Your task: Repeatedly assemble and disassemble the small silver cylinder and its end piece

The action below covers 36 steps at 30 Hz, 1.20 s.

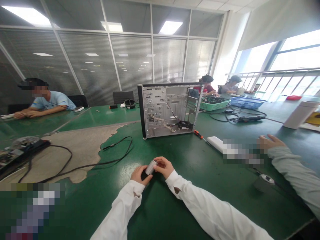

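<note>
Right now I have a small silver-grey block (151,167) pinched between my two hands, just above the green tabletop (160,210) and in front of the open computer case (172,110). My right hand (163,167) grips it from the right, thumb and fingers closed on its side and upper end, while my left hand (139,175) curves round its left and lower side, closed on it too. The block tilts, its top leaning to the right. Behind it the case stands upright, its open side toward me, with loose wires (161,121) and a black fan (184,124) low inside. An orange-handled screwdriver (198,134) lies just beside the case's right corner, near a white box (215,144). To my left a black cable (127,151) loops across the table; on my right reaches another person's hand (273,143).
</note>
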{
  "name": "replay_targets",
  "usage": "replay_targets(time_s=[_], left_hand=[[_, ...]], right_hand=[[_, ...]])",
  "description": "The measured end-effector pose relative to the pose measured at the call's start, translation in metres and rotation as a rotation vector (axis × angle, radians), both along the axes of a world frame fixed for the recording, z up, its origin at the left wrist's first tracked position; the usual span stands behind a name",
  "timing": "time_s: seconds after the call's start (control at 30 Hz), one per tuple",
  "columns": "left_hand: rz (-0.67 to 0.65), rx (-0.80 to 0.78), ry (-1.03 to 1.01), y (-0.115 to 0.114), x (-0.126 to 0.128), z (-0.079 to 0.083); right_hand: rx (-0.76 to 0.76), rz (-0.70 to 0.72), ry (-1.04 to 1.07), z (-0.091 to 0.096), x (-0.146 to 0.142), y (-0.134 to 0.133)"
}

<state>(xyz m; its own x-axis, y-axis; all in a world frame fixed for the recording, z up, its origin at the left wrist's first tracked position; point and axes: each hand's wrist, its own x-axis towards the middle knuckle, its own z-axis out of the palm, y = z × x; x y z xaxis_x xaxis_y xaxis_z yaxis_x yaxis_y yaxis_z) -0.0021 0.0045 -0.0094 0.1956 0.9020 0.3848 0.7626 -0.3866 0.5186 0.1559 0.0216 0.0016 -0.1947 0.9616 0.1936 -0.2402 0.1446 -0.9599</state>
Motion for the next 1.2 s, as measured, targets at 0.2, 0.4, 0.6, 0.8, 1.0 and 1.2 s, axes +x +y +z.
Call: replay_targets(time_s=[0.2,0.4,0.6,0.8,1.0,1.2], left_hand=[[-0.001,0.014,-0.045,-0.003,-0.001,0.004],[-0.005,-0.013,-0.024,-0.003,0.0,0.005],[-0.004,-0.005,-0.016,-0.004,0.0,0.006],[-0.012,-0.021,0.021,-0.003,0.0,0.004],[-0.009,-0.012,0.017,-0.003,0.0,0.002],[0.003,0.017,0.041,-0.001,-0.001,0.0]], right_hand=[[-0.003,0.018,0.055,0.002,-0.001,-0.001],[-0.057,0.021,0.045,0.003,0.003,0.001],[0.08,0.005,-0.098,0.01,0.001,-0.009],[0.417,-0.073,-0.331,0.026,0.004,-0.019],[0.356,-0.21,-0.33,0.029,0.008,-0.009],[0.352,-0.211,-0.478,0.018,0.022,0.006]])
